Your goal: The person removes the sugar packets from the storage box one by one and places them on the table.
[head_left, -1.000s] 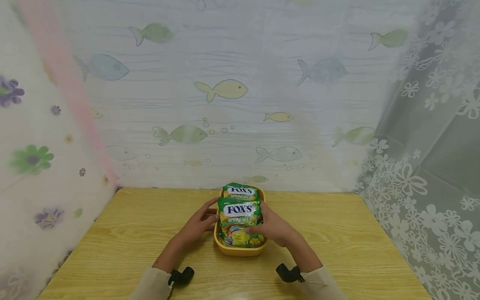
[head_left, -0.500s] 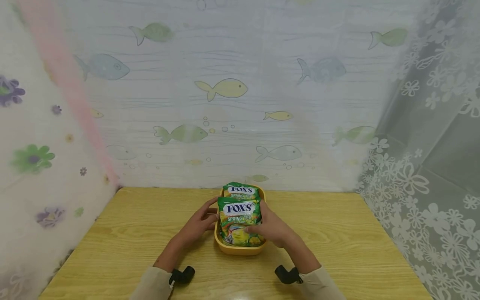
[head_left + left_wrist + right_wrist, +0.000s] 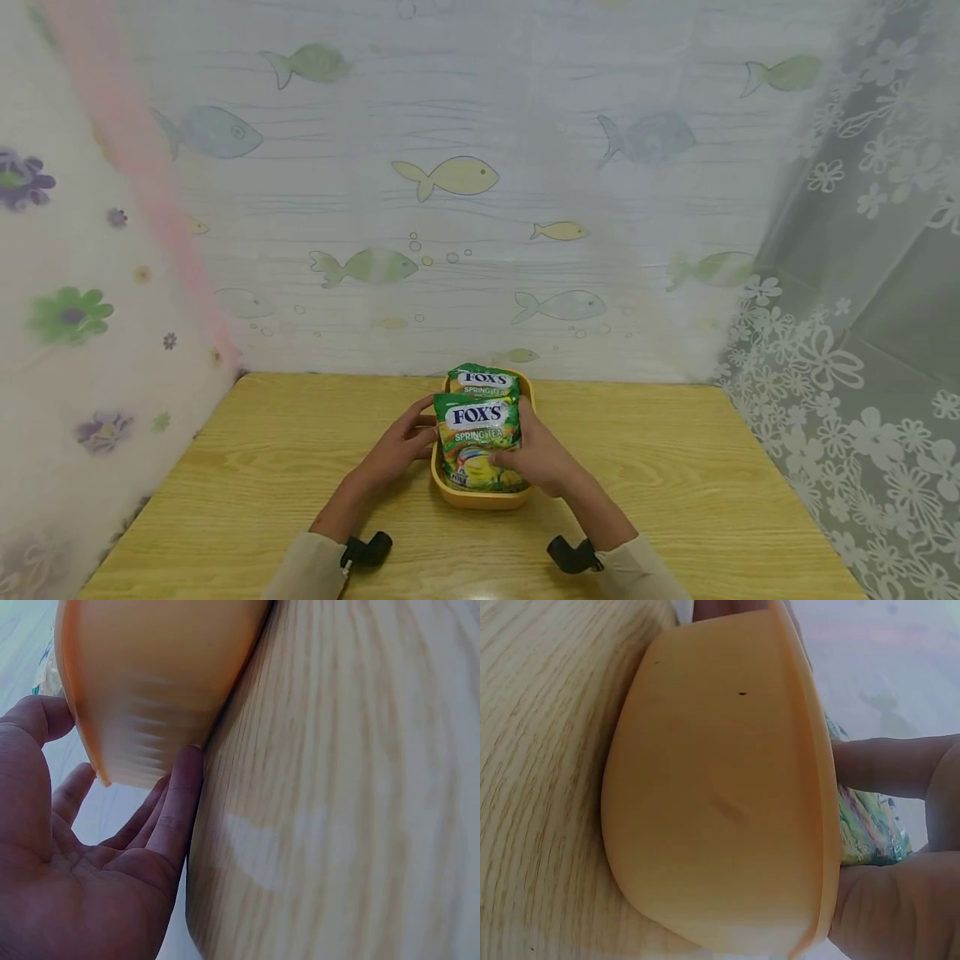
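A yellow-orange plastic basket (image 3: 480,501) stands on the wooden table. Two green bags printed "FOX'S SPRING TEA" are in it, one behind the other. The front candy bag (image 3: 480,437) leans over the lower part of the rear candy bag (image 3: 491,384). My right hand (image 3: 545,454) grips the front bag at its right side, thumb across the printed face. Its thumb and a finger (image 3: 885,765) reach over the rim in the right wrist view. My left hand (image 3: 397,448) rests along the basket's left side; the left wrist view shows the fingers (image 3: 176,802) extended against its ribbed wall.
The wood-grain table (image 3: 300,433) extends on both sides of the basket. Behind it hangs a white curtain (image 3: 465,275) with fish drawings. Flower-patterned sheets border the table at left and right. A black camera mount (image 3: 367,550) sits at each wrist.
The front candy bag has shifted slightly left and up with my right hand, tilting a little. My left hand and the basket have stayed in place.
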### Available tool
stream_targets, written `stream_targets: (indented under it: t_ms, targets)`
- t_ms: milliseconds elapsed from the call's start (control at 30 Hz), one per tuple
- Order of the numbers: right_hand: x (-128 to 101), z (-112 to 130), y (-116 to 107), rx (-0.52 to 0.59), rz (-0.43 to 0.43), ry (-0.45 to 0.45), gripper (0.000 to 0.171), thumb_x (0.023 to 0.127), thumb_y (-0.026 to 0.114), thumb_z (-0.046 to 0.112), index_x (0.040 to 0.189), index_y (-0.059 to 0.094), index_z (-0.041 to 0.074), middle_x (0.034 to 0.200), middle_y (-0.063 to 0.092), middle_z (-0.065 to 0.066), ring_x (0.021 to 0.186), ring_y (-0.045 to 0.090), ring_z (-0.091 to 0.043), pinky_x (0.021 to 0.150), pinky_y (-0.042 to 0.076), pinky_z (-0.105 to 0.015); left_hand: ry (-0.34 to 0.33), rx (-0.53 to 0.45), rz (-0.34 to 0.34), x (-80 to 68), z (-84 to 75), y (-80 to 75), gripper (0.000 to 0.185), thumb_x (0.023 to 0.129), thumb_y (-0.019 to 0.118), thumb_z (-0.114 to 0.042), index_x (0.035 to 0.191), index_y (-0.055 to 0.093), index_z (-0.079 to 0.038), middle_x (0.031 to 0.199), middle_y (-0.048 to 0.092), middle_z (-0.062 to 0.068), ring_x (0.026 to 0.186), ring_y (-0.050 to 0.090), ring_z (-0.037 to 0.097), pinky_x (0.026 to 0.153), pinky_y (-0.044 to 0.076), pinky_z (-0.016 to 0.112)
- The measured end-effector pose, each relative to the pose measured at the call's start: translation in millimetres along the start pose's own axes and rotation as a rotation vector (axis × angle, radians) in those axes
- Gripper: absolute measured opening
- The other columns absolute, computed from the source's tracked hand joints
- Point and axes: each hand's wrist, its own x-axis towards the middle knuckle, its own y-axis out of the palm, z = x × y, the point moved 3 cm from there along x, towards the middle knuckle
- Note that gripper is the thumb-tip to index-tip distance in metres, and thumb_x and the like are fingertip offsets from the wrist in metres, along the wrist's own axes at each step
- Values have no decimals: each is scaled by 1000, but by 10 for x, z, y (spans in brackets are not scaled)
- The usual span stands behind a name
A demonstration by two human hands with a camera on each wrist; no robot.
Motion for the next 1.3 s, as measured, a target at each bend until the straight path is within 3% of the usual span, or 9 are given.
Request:
stream_targets:
  t_ms: [933, 1300]
  targets:
    - [-2, 51, -80, 2, 27, -72, 89, 94, 72, -11, 162, 20, 11, 153, 45, -25, 128, 60, -38, 96, 60, -42, 22, 4, 14, -50, -26, 24, 60, 112, 58, -32, 167, 35, -26, 153, 49, 23, 138, 56, 40, 100, 60, 46]
    - [17, 31, -165, 65, 32, -27, 85, 100, 68, -5, 162, 12, 12, 152, 43, -32, 123, 64, -37, 92, 62, -44, 0, 24, -22, -48, -7, 40, 58, 110, 60, -34, 164, 39, -27, 153, 53, 16, 136, 59, 35, 102, 59, 45]
